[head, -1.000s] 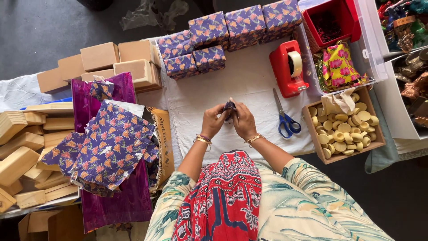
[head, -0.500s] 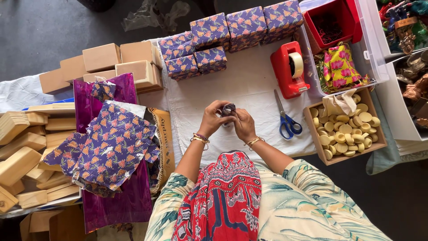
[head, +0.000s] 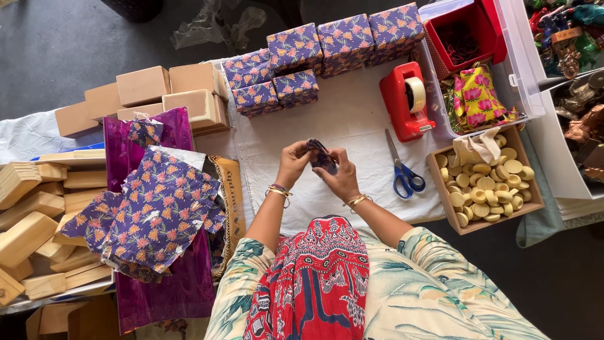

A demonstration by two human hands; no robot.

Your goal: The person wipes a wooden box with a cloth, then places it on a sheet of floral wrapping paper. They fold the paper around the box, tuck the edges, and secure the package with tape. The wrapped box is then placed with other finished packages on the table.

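Hands meet in the middle of the frame, just above our lap. Our left hand point(head: 292, 165) and our right hand point(head: 343, 176) are close together, and both are pinched on one small parcel point(head: 322, 156) in purple flower paper. We hold it up off the desk point(head: 352, 119), between our fingertips.

The parcel is right between the two hands, so no hand is nearer than the other. Our left hand holds its upper left end. Our right hand holds its lower right end and sits a bit lower in the frame. The parcel's long side seems to run from upper left to lower right, but it is small and partly hidden by our fingers, so we cannot be sure.

Other things lie around us. Wrapped boxes point(head: 327, 50) in the same purple paper stand at the top middle of the frame, well apart from our hands. Plain boxes point(head: 151, 88) sit at the upper left. Loose purple paper point(head: 157, 208) lies at the left, near our left arm. Scissors point(head: 402, 173) with blue handles lie just right of our right hand. A red tape holder point(head: 409, 101) stands above the scissors. A tray point(head: 440, 182) of pale round soaps point(head: 487, 189) sits at the right.
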